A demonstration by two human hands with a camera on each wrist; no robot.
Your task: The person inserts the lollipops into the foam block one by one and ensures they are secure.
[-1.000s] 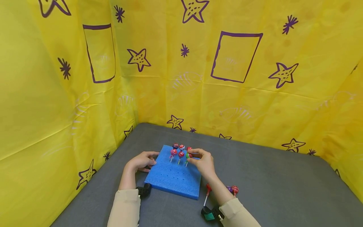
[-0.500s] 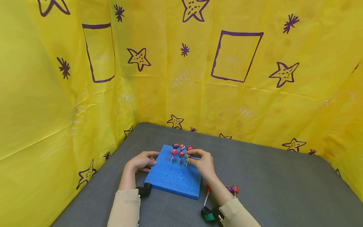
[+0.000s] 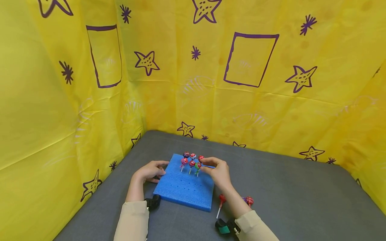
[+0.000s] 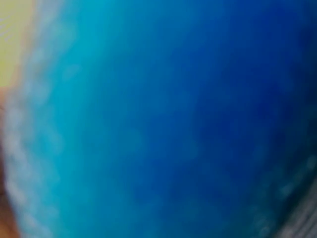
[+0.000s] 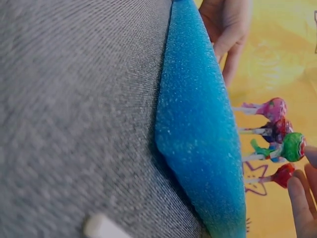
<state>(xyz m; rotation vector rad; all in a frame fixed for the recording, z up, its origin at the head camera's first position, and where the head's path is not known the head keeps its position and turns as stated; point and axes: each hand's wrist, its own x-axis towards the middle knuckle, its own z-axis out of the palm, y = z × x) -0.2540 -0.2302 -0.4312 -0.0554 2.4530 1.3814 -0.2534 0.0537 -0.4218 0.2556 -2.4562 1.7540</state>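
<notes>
Head view, left hand (image 3: 150,170): rests loosely bent against the left edge of the blue foam board (image 3: 181,179), seemingly to keep it from sliding.
Head view, right hand (image 3: 219,172): thumb and forefinger apart, beside the green lollipop (image 3: 198,165), pinching nothing; contact with it, cannot tell.
Head view, foam board: flat on the grey table (image 3: 286,187); in far half, six lollipops planted upright by their sticks, in two rows of three, with green one at right end of the nearer row; in near half, bare holes.
Head view, beside board: loose red lollipop (image 3: 222,198) lying on the table; further right, other candy heads (image 3: 249,201) partly hidden by the right forearm (image 3: 238,201).
Left wrist view: only blurred blue, presumably the board very near; hand state, cannot tell from here.
Right wrist view: fingertips (image 5: 297,191) spread near green and red heads; sticks sunk in the foam, therefore no support needed.
</notes>
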